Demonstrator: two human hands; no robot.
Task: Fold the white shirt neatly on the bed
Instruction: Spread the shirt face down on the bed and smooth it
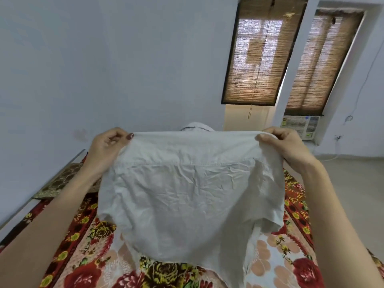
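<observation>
Pale blue walls close the room, with two windows covered by woven brown blinds (pixel 257 53) on the far right and an air conditioner (pixel 300 126) set low beneath the right one. Below, a bed (pixel 87 242) spreads under a floral cover of red, yellow and peach, and a patterned brown pillow (pixel 60 181) lies at its left edge against the wall.

Both bare arms reach forward and up from the bottom corners, forearms angling inward. The left hand (pixel 108 146) is curled, its fingers (pixel 116 135) pinched together on the upper left corner of the white shirt (pixel 187 194), with a dark-painted thumbnail showing at the cloth edge. The right hand (pixel 284 144) mirrors it, fingers clamped on the upper right corner, knuckles turned toward the camera.

Held so, the white shirt hangs in the air above the bed, stretched level between the two hands along its top edge, which runs left to right. Its body drops downward from that edge, creased and wrinkled, a seam crossing it just below the top. A collar-like curve peeks above the middle of the held edge. The ragged lower hem dangles just over the floral cover; whether it touches cannot be told.
</observation>
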